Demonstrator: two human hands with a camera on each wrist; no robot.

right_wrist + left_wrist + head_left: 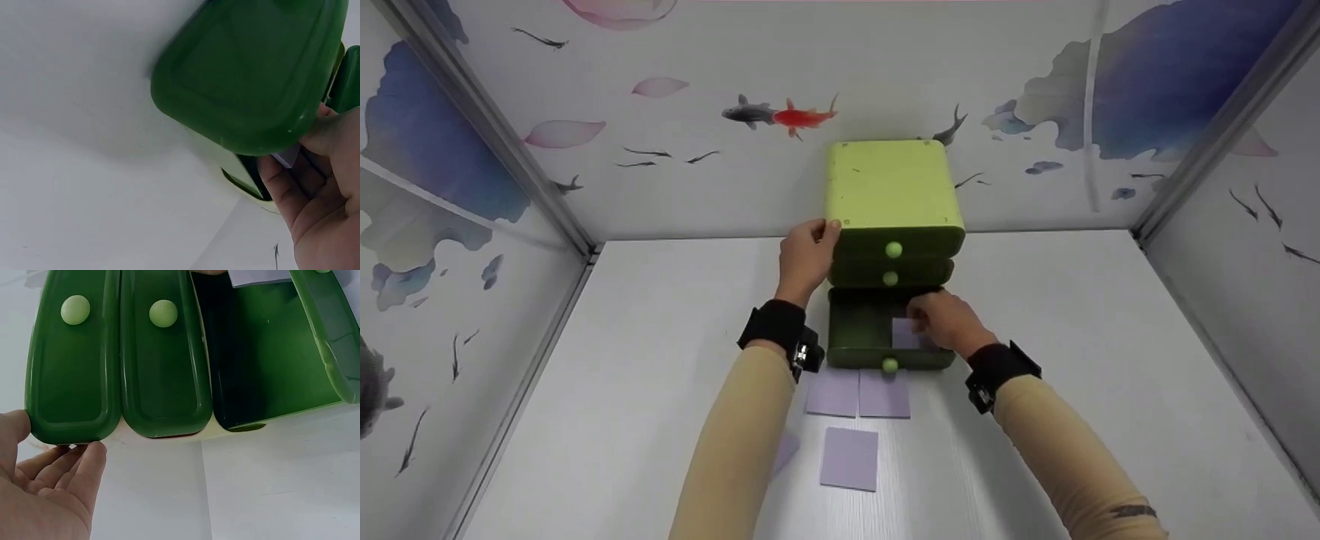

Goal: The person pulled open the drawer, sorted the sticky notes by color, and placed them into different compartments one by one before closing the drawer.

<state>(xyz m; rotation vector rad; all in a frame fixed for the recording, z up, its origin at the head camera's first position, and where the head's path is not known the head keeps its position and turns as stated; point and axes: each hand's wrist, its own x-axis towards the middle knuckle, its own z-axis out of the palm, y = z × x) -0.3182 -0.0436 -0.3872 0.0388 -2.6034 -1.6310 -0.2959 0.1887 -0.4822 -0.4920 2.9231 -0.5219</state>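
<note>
A small three-drawer cabinet has a lime-green top and dark green drawers with round light-green knobs. Its bottom drawer is pulled out, the upper two are closed. My left hand grips the cabinet's upper left front corner; in the left wrist view its thumb lies at the top edge and the fingers at the side. Over the open drawer, my right hand pinches a lilac card, which is partly inside. In the right wrist view the drawer front hides most of that card.
Two lilac cards lie side by side before the drawer, and another card lies nearer. One more card is partly covered by the left sleeve. The white table meets patterned panels at the back and sides.
</note>
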